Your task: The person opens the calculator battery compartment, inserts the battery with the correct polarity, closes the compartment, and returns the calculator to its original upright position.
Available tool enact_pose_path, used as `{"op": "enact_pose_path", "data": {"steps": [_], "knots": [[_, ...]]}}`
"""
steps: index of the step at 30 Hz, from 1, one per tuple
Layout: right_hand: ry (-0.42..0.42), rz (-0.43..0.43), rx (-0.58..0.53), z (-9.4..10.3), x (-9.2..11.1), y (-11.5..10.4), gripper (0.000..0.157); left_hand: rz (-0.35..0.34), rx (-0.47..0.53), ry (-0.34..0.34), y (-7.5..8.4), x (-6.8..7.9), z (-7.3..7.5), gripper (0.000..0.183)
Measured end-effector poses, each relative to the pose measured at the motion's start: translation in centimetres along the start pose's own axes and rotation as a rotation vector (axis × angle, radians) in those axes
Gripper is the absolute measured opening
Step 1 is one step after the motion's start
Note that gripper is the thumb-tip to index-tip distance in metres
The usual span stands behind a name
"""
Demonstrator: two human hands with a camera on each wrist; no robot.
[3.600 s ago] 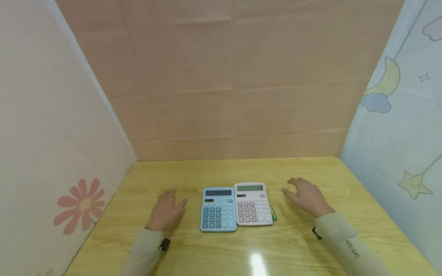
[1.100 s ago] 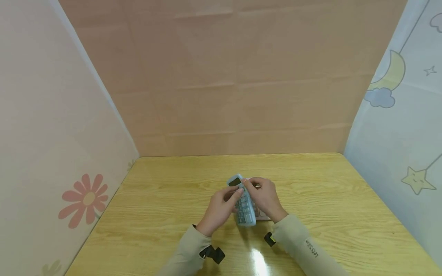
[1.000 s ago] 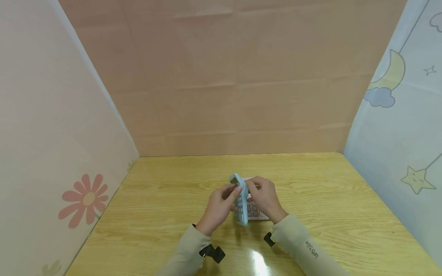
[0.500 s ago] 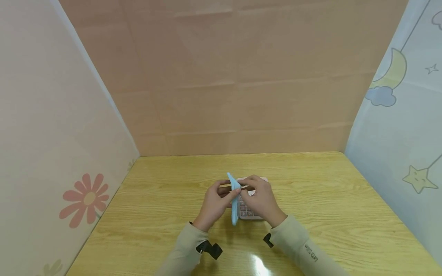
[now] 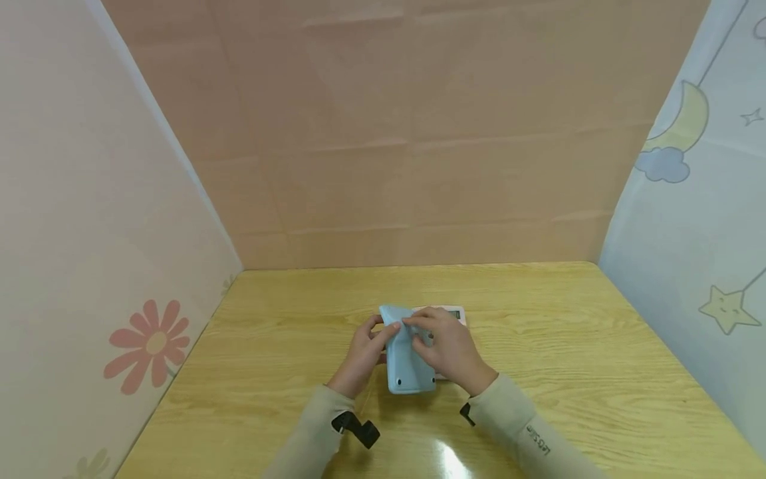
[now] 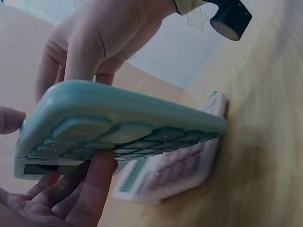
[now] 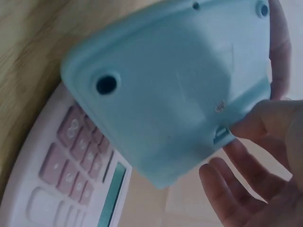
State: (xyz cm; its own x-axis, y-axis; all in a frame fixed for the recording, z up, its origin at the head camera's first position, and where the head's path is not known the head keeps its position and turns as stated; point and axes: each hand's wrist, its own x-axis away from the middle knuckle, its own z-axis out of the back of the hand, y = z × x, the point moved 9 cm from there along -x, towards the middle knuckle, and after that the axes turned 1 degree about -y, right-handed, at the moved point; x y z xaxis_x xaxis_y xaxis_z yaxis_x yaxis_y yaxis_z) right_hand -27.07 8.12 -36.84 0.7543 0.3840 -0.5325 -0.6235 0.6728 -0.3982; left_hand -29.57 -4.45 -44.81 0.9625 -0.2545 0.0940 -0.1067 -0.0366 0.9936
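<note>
Both hands hold a light blue calculator (image 5: 409, 364) just above the table, its plain back turned up and its keys facing down (image 6: 118, 135). My left hand (image 5: 361, 351) grips its left edge, with fingers (image 6: 92, 187) under the key side. My right hand (image 5: 453, 347) holds the right side, a fingertip (image 7: 258, 120) lying on the back near the top edge. A pink calculator (image 5: 449, 312) lies flat on the table right beside and partly under the blue one, keys up (image 7: 66, 165).
The wooden table (image 5: 556, 346) is walled in by a tan panel at the back, a flower-print panel on the left and a moon-and-star panel on the right. A small green object (image 6: 215, 93) lies at the pink calculator's far side.
The blue calculator was picked up from beside the pink one and turned over: keys up, then on edge, now back up. Both hands moved in from the sides.
</note>
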Motion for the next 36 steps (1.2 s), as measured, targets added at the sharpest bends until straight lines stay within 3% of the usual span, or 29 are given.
{"op": "enact_pose_path", "data": {"steps": [5,11,14,17,22,28,32,36], "knots": [[-0.140,0.039,0.096,-1.7,0.1,0.6,0.025,0.091,0.082,-0.023,-3.0,-1.1,0.0,0.052],[-0.237,0.045,0.110,-3.0,0.5,1.7,0.016,0.130,0.134,-0.041,-5.4,-1.8,-0.3,0.041],[-0.267,0.053,0.106,-3.3,0.8,1.9,0.012,0.163,0.120,-0.020,-6.4,-1.8,-0.2,0.038],[-0.282,0.074,0.138,-3.6,1.3,2.1,0.010,0.172,0.025,0.008,-7.0,-1.6,0.0,0.037],[-0.275,0.139,0.224,-4.0,2.0,1.9,0.008,0.127,-0.190,0.062,-6.7,-1.2,0.3,0.040],[-0.253,0.229,0.256,-4.1,2.0,1.2,0.008,0.032,-0.351,0.090,-5.5,-0.7,1.0,0.053],[-0.219,0.294,0.248,-3.9,1.7,0.8,0.013,-0.044,-0.400,0.070,-4.5,-0.6,1.1,0.056],[-0.200,0.319,0.222,-3.6,1.5,0.6,0.017,-0.070,-0.402,0.036,-4.4,-0.6,1.0,0.050]]}}
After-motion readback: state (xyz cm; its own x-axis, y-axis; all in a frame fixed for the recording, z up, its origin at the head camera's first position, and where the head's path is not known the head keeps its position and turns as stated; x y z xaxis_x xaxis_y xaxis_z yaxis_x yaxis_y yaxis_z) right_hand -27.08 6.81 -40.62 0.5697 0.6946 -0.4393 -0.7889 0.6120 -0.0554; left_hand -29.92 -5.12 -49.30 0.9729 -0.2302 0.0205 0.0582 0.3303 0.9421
